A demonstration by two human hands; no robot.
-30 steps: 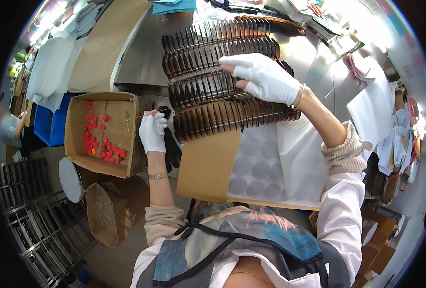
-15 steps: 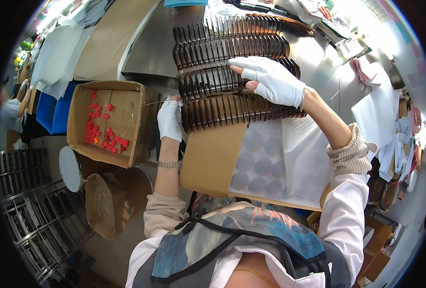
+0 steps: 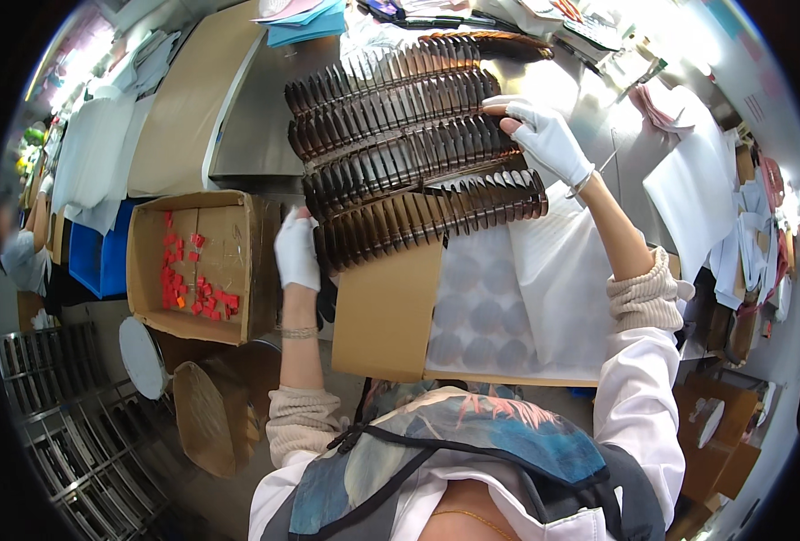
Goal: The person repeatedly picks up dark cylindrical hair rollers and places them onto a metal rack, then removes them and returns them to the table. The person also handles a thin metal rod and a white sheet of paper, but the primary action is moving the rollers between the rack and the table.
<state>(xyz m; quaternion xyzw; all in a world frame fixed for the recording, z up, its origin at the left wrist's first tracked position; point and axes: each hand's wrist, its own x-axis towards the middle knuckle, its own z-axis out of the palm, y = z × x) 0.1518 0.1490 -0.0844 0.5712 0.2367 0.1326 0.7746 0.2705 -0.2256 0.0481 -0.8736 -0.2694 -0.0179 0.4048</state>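
Observation:
Several long rows of dark brown, glossy, comb-like pieces (image 3: 386, 135) lie side by side across the work surface in front of me. The nearest row (image 3: 432, 221) reaches over a brown cardboard sheet (image 3: 386, 311). My left hand (image 3: 297, 251), in a white glove with bare fingertips, is closed at the left end of that row; what its fingers grip is hidden. My right hand (image 3: 549, 140), gloved the same way, is at the right end of the rows behind it. Its fingers are stretched out, the tips touching or close to the pieces.
On the left stands an open cardboard box (image 3: 138, 270) with small red pieces (image 3: 203, 293). Behind it is a blue bin (image 3: 101, 261); below it, a paper-lined bin (image 3: 203, 415). Translucent sheeting (image 3: 486, 307) over round shapes lies nearest me. Another person (image 3: 23, 257) is at far left.
My right hand has moved off the tops of the near rows to their right end. My left hand stays at the left end. The whole view has shifted somewhat.

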